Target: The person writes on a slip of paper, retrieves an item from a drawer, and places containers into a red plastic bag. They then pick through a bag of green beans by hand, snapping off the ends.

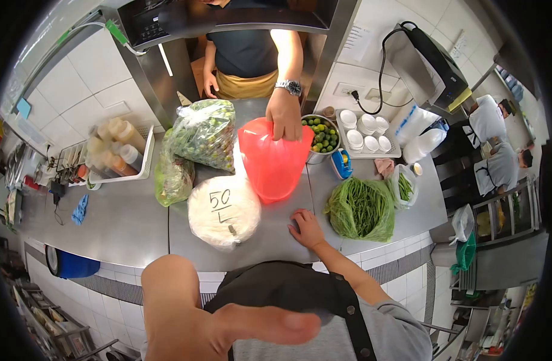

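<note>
My left hand (198, 319) looms large and close to the camera at the bottom left, thumb stretched out to the right and apart from the rest; nothing shows in it. On the steel counter, my right hand (306, 228) lies with its fingers spread, holding nothing. To its right is a green plastic bag of long green beans (363, 210). A round white wrapped bundle marked "50 L" (223, 210) sits to its left. Beyond it, a red plastic bag (275, 159) is gripped at the top by another person's hand (284, 114).
Clear bags of leafy greens (205, 133) lie at the back left, near a white basket of squeeze bottles (122, 153). Behind the beans stand a bowl of limes (321, 135), a blue tape dispenser (342, 163) and a tray of white cups (372, 155). Co-workers (496, 162) stand far right.
</note>
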`<action>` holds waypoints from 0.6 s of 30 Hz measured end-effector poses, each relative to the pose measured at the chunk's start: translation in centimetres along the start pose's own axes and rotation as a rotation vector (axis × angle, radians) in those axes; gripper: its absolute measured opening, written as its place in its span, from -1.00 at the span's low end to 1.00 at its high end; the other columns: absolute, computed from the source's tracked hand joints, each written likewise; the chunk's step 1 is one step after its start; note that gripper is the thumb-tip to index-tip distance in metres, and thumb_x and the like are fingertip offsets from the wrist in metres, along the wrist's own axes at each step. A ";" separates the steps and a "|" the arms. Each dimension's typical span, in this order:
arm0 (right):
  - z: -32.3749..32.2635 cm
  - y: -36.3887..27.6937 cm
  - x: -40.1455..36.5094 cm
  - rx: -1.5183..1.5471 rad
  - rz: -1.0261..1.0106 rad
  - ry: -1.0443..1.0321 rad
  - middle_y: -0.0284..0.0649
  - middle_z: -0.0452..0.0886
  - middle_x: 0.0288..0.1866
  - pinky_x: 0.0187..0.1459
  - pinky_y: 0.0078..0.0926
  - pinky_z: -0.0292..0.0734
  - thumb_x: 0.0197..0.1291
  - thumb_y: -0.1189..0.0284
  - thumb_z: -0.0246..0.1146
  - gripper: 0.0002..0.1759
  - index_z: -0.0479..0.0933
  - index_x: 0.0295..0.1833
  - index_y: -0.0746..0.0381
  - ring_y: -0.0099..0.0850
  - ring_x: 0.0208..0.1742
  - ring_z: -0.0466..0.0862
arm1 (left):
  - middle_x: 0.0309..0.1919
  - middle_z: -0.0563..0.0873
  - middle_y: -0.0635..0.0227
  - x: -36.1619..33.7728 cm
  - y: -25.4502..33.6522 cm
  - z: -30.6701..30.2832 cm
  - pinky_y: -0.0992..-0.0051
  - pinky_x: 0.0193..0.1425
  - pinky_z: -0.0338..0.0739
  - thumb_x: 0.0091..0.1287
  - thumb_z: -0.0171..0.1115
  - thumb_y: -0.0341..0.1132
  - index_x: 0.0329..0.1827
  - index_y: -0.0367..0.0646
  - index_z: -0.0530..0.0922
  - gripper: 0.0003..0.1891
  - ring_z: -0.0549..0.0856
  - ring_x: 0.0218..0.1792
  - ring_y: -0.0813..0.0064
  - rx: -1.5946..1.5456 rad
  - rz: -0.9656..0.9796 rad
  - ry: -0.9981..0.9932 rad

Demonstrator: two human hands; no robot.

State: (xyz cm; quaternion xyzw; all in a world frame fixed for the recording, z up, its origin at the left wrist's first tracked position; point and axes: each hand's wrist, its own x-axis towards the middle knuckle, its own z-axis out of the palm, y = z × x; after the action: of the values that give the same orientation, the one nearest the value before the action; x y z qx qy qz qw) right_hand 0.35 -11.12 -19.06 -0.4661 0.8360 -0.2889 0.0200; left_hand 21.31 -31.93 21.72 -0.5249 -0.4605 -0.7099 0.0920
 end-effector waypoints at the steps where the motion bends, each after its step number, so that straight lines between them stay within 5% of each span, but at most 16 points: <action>1: 0.0 -0.1 0.0 0.007 -0.003 0.004 -0.12 0.51 0.09 0.20 -0.14 0.43 0.16 0.35 0.40 -0.67 0.51 -0.01 0.18 -0.06 0.14 0.51 | -0.08 0.70 0.04 0.0 0.0 0.1 0.11 0.20 0.59 0.64 -0.30 0.03 0.18 -0.30 0.48 -0.45 0.72 -0.02 0.22 0.004 -0.004 -0.012; 13: 0.1 0.0 -0.2 0.005 -0.039 0.062 -0.11 0.52 0.08 0.15 -0.14 0.46 0.13 0.38 0.41 -0.67 0.51 -0.02 0.17 -0.02 0.12 0.53 | 0.04 0.71 -0.07 0.8 2.5 1.1 0.03 0.22 0.62 0.67 -0.47 0.05 0.22 -0.46 0.48 -0.30 0.74 0.13 0.12 0.066 0.001 -0.098; 15: -0.1 -0.1 -0.1 0.017 -0.032 0.067 -0.12 0.53 0.08 0.13 -0.13 0.46 0.13 0.38 0.40 -0.68 0.51 -0.03 0.17 -0.03 0.12 0.54 | -0.08 0.69 0.01 0.7 2.2 0.2 0.04 0.25 0.55 0.69 -0.31 -0.05 0.19 -0.38 0.46 -0.47 0.71 0.07 0.16 0.083 0.170 -0.001; 18: 0.0 0.1 -0.1 0.016 -0.024 0.047 -0.11 0.53 0.07 0.10 -0.12 0.47 0.14 0.37 0.39 -0.69 0.51 -0.03 0.16 -0.03 0.11 0.55 | -0.40 0.62 0.29 0.3 3.6 0.3 0.12 0.27 0.35 0.65 -0.17 -0.11 0.17 -0.18 0.35 -0.68 0.64 -0.19 0.43 -0.173 0.174 0.386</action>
State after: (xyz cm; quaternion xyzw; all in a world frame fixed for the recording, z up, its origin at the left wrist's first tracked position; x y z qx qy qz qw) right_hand 0.36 -11.02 -19.12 -0.4692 0.8282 -0.3065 0.0006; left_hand 23.58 -33.66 24.03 -0.4231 -0.3248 -0.8234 0.1938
